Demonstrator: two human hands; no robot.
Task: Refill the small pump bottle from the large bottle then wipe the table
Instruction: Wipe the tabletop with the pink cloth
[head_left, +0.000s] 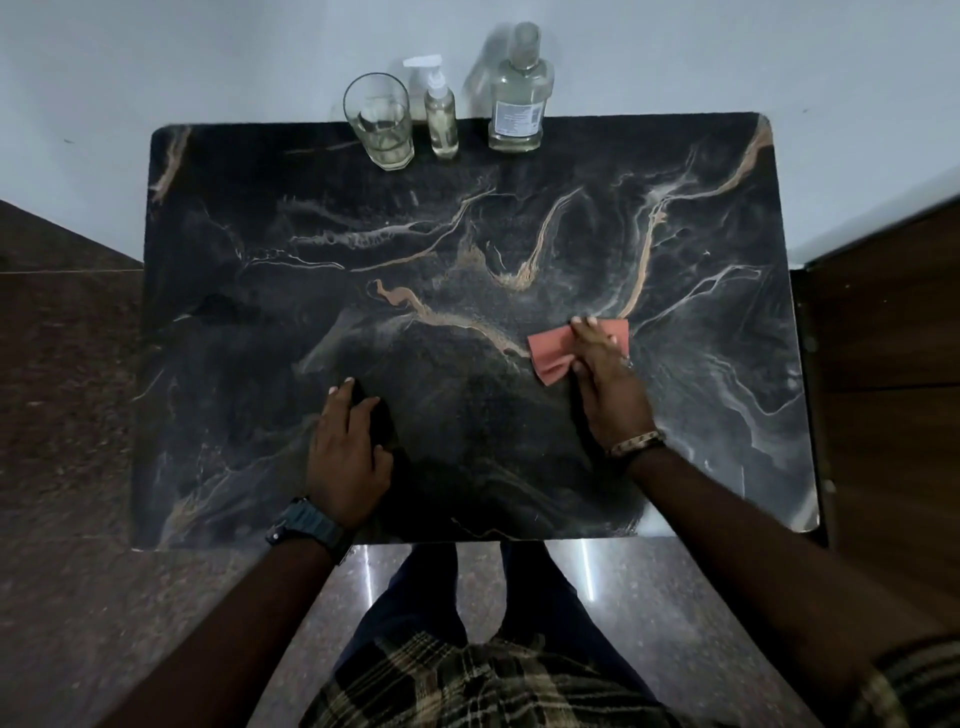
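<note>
Broadly, the dark marbled desk (467, 234) fills the view. Along its far edge stand the large bottle (517, 104), a glass (379, 124) and the small pump bottle (441, 117) between them. The right hand (605, 374) presses a pink cloth (553, 351) under straight fingers (587, 332). The left hand (345, 452) rests flat, fingers relaxed, well apart from the cloth.

Domestic interior, likely home. Evidence: small black marble-pattern table (467, 291) against plain pale wall (156, 62); polished speckled stone floor (67, 415); wooden cabinet (893, 322) at right; drinking glass (379, 122).
</note>
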